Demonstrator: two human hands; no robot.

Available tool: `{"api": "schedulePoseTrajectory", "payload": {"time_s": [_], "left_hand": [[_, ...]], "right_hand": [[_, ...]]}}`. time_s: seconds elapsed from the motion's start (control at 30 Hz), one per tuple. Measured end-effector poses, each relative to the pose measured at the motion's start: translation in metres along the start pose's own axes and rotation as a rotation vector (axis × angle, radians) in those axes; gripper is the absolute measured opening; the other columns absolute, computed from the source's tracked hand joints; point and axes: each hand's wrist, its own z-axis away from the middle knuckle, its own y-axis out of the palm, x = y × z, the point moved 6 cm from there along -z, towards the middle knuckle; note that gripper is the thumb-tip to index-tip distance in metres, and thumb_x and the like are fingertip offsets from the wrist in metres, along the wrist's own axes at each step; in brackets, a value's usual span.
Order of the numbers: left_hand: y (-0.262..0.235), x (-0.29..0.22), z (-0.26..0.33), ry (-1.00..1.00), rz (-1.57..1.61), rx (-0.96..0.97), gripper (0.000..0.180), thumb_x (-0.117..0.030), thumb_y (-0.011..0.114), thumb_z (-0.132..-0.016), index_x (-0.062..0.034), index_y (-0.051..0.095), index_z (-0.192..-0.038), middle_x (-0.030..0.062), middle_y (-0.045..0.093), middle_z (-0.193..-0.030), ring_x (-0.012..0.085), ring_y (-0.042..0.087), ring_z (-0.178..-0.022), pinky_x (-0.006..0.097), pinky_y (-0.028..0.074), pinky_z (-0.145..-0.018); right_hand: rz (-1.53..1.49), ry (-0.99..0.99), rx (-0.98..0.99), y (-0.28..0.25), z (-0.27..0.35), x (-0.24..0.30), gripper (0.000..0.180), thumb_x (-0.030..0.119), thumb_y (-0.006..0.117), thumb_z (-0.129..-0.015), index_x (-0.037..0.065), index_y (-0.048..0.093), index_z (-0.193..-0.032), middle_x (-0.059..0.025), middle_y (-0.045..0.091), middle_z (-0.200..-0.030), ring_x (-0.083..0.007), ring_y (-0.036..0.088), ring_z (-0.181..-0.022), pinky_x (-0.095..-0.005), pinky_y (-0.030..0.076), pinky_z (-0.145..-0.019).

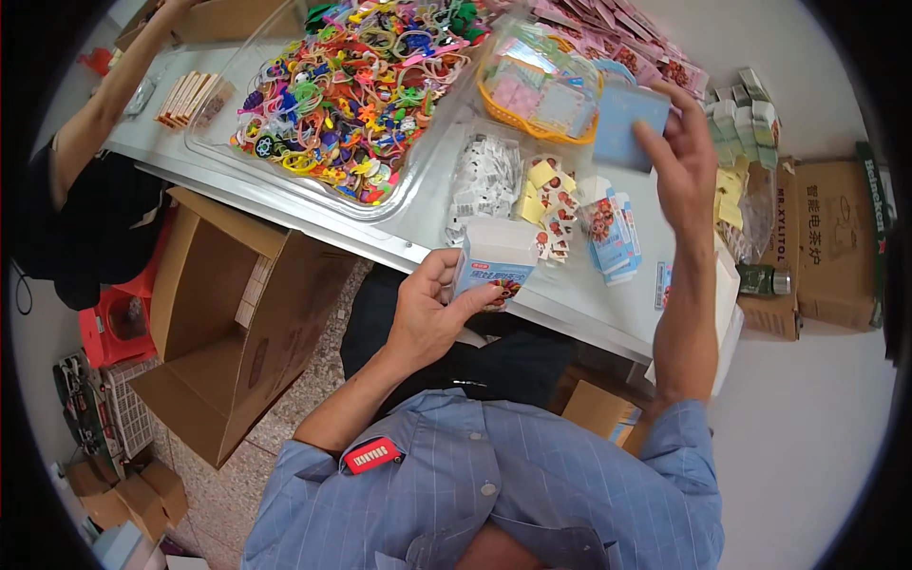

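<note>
The left hand (427, 318) has its fingers closed around a small white and blue box (494, 266) at the near edge of the bench (418, 223). The right hand (686, 157), raised farther right, pinches a pale blue card (622, 123) beside an orange basket (537, 81). A clear tray of colourful trinkets (351, 85) lies far left.

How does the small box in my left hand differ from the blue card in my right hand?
The small box is white with a colourful printed front and has depth; the blue card is plain and flat. The left hand holds the box low at the table's edge; the right hand lifts the card higher.
</note>
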Motion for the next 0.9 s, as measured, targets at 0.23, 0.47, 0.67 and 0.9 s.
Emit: {"api": "schedulePoseTrajectory", "payload": {"time_s": [0.23,0.47,0.67,0.9], "left_hand": [[0.030,0.018,0.011,-0.058,-0.065,0.127,0.037,0.000,0.070,-0.093,0.0056,0.052,-0.125,0.0161,0.071,-0.110,0.0177,0.070,-0.099,0.030,0.059,-0.087],[0.040,0.019,0.021,-0.052,-0.064,0.165,0.036,-0.002,0.071,-0.093,0.0052,0.054,-0.124,0.0150,0.071,-0.110,0.0157,0.070,-0.097,0.028,0.059,-0.084],[0.030,0.036,0.031,-0.132,-0.093,0.178,0.035,-0.004,0.071,-0.093,0.0054,0.056,-0.124,0.0137,0.072,-0.107,0.0132,0.070,-0.095,0.025,0.057,-0.081],[0.014,0.046,0.037,-0.110,-0.177,0.187,0.035,-0.007,0.073,-0.093,0.0050,0.059,-0.122,0.0123,0.072,-0.106,0.0142,0.069,-0.095,0.027,0.055,-0.085]], "right_hand": [[-0.444,-0.034,-0.359,0.029,0.111,0.012,0.046,-0.005,0.072,-0.088,-0.001,0.048,-0.128,-0.0104,0.068,-0.103,-0.0083,0.065,-0.084,-0.0173,0.051,-0.070],[-0.440,0.033,-0.396,0.040,0.146,0.007,0.040,-0.006,0.070,-0.089,0.000,0.050,-0.123,-0.0107,0.068,-0.101,-0.0085,0.064,-0.084,-0.0185,0.052,-0.071],[-0.188,0.046,-0.199,0.039,0.157,0.004,0.025,-0.005,0.073,-0.088,-0.001,0.063,-0.110,-0.0079,0.068,-0.100,-0.0097,0.063,-0.086,-0.0224,0.051,-0.077],[-0.341,0.227,-0.221,0.042,0.168,-0.004,0.015,-0.006,0.072,-0.087,-0.003,0.066,-0.101,-0.0077,0.069,-0.095,-0.0127,0.063,-0.090,-0.0279,0.050,-0.082]]}}
